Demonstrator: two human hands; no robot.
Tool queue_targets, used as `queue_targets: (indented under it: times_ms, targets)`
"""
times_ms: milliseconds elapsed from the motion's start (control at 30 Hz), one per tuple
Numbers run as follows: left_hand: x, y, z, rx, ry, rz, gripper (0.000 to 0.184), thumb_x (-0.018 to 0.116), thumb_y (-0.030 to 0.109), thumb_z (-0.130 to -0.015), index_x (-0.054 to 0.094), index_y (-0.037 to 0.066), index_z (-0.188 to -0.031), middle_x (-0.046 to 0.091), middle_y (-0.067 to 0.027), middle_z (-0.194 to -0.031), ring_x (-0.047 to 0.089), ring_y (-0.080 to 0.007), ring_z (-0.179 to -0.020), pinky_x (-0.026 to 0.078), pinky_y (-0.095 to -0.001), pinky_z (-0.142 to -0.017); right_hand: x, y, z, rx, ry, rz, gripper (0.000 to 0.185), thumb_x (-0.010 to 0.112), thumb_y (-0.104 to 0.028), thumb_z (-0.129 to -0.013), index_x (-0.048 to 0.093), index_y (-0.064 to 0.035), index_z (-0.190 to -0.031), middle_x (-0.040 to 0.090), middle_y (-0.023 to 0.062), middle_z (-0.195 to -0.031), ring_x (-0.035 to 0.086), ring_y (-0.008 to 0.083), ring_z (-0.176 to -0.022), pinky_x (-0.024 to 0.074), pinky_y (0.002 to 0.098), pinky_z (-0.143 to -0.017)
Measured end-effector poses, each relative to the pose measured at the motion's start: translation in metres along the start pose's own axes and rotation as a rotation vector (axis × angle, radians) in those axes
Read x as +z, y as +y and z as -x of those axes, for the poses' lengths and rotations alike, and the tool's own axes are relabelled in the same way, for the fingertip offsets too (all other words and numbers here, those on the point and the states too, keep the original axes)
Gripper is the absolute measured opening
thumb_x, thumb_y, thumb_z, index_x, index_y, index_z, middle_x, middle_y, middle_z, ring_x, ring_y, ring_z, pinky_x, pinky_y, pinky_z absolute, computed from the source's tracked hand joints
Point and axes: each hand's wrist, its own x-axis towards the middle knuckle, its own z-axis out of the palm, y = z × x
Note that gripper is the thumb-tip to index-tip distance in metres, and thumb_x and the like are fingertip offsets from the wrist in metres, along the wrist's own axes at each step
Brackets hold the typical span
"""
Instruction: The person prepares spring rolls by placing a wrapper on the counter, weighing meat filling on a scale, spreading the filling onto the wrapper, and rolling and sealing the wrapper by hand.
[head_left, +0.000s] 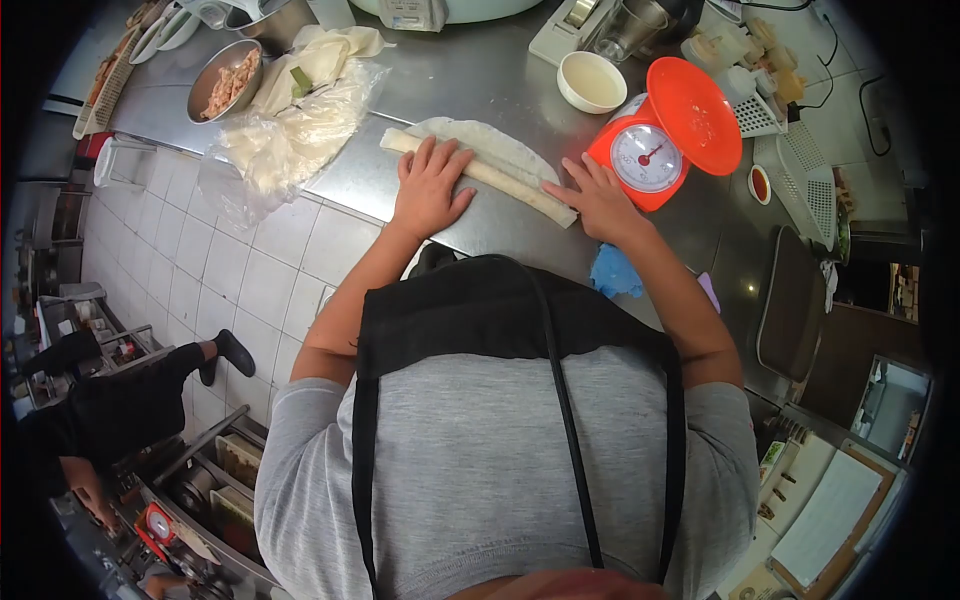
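Observation:
A long pale roll (508, 185) lies slantwise near the front edge of the metal counter. Behind it spreads the loose part of its thin, translucent wrapper (478, 134). My left hand (432, 188) rests on the left half of the roll, fingers stretched out and thumb apart. Near the right end, my right hand (600, 200) touches the roll with extended fingers. What fills the roll is hidden. Just behind my right hand stands an orange dial scale (645, 158) with an orange pan (695, 115). A white bowl (592, 82) of pale liquid sits farther back.
To the left are a plastic bag of pale sheets (290, 130) and a metal bowl (225, 80) of pinkish filling. A blue cloth (615, 270) lies by my right forearm. White baskets (800, 185) stand right. Another person (120, 400) is at the lower left.

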Motion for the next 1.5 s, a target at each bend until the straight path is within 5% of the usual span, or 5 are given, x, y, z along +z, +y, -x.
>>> queue_targets:
  times_ms: [433,833,1133,1233,1500]
  targets:
    - [0.001,-0.004,-0.001,0.027,0.021,0.026,0.053,0.062,0.032,-0.072,0.046,0.018,-0.12,0.042,-0.0082,-0.124,0.03,-0.0326,-0.122,0.023,-0.0507,-0.095,0.001,-0.002,-0.035,-0.026,0.078,0.365,0.058,0.049,-0.009,-0.079,0.04,-0.0366,-0.129,0.027,0.0107,-0.14,0.025,0.038,-0.127,0.0243,0.0522,-0.1]
    - [0.001,-0.006,-0.001,0.029,0.013,0.053,0.054,0.062,0.031,-0.072,0.045,0.018,-0.122,0.042,-0.008,-0.126,0.03,-0.0325,-0.123,0.023,-0.0488,-0.096,-0.02,-0.001,-0.034,0.008,0.164,0.373,0.044,0.051,-0.011,-0.077,0.051,-0.0245,-0.119,0.036,0.012,-0.133,0.026,0.037,-0.126,0.0236,0.0551,-0.099]
    - [0.002,-0.023,0.001,-0.098,0.199,0.088,0.053,0.062,0.028,-0.07,0.048,0.016,-0.12,0.041,-0.0108,-0.127,0.03,-0.0368,-0.121,0.023,-0.0487,-0.096,-0.043,0.037,-0.116,0.692,0.0,0.366,0.031,0.051,-0.01,-0.074,0.059,-0.0132,-0.104,0.045,0.0114,-0.121,0.037,0.0321,-0.116,0.0255,0.0523,-0.097]
    - [0.001,-0.036,0.004,-0.135,0.203,0.052,0.05,0.062,0.027,-0.07,0.05,0.015,-0.118,0.042,-0.0116,-0.126,0.031,-0.0382,-0.121,0.024,-0.0489,-0.096,-0.044,0.039,-0.115,0.556,0.406,0.034,0.029,0.052,-0.009,-0.071,0.061,-0.0138,-0.099,0.046,0.0104,-0.121,0.037,0.0309,-0.117,0.0274,0.0479,-0.098]
    - [-0.001,-0.033,0.002,-0.158,0.217,0.028,0.045,0.061,0.025,-0.07,0.053,0.014,-0.113,0.044,-0.0113,-0.124,0.032,-0.0362,-0.119,0.025,-0.0478,-0.095,-0.006,-0.019,-0.075,0.062,0.008,0.032,0.058,0.043,0.003,-0.074,0.049,-0.0274,-0.123,0.026,0.0102,-0.141,0.02,0.0342,-0.131,0.0211,0.0445,-0.105]
